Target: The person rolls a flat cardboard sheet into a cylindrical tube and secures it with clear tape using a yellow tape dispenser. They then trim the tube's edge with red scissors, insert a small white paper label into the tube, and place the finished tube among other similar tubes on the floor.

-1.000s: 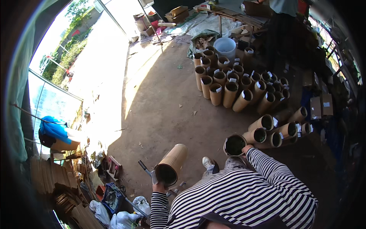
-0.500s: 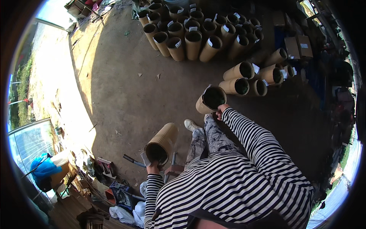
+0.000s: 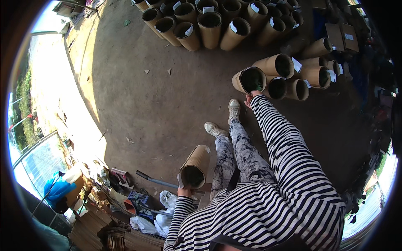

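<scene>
My left hand (image 3: 184,191) grips the rim of a brown cardboard tube (image 3: 198,158), low beside my left leg; a white tag hangs by its edge and dark green stuff shows inside. Out ahead, my right hand (image 3: 253,97) is closed on the near rim of a second cardboard tube (image 3: 238,82), tilted with its mouth toward me and green matter within. That tube is right beside a group of similar tubes (image 3: 266,63) lying on the ground with tagged mouths facing me. It overlaps them in view; whether they touch I cannot tell.
Several tagged tubes (image 3: 209,33) stand packed together at the far side. Cardboard boxes (image 3: 348,37) are at the far right. Lower left hold a metal bar (image 3: 157,180), white plastic bags (image 3: 144,224), a blue bag (image 3: 56,187) and flat cardboard (image 3: 90,224). Bare ground (image 3: 138,104) lies between.
I have stepped forward, and the standing tubes are nearer. My right hand has carried its tube out to the lying group. The left hand still holds its tube.
</scene>
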Tool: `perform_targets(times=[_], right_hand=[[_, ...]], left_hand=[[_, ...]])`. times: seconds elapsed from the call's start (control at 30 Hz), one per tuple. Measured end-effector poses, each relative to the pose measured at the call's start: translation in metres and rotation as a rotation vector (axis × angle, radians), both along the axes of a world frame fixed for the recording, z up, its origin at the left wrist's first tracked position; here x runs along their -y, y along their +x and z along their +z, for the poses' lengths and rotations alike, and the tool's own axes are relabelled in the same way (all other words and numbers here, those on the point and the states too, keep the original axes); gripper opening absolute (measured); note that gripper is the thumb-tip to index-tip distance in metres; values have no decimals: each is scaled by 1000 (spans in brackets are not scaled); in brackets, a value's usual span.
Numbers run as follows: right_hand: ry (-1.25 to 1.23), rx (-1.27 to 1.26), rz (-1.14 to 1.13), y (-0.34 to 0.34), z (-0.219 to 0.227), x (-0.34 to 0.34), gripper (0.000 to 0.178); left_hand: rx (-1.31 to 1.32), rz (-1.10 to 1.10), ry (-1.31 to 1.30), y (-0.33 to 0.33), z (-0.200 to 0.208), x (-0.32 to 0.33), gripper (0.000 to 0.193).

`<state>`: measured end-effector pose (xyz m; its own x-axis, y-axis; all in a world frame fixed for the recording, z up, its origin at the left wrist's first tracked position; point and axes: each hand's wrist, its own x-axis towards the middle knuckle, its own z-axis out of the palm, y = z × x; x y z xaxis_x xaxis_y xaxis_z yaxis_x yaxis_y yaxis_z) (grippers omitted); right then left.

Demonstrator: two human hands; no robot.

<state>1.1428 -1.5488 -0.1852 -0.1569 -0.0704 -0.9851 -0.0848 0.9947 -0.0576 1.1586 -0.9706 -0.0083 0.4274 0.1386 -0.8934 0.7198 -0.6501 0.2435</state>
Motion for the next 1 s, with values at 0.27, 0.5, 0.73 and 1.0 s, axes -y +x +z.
perform_targets(times=[0.27,0.5,0.73,1.0], right_hand=[[-6,56,-185,17,-60,31,28],[-122,207,-71,-7,-86,33,33],[-121,373,680,-113,-4,-88,25],[-455,228,1737,-181,96,-180,21]], left_hand=[[54,-293,9,39,-59,54,11],[81,-265,-74,119,-75,225,13],[52,-213,-100,178,-148,350,17],[-53,-77,-331,224,-188,479,28]])
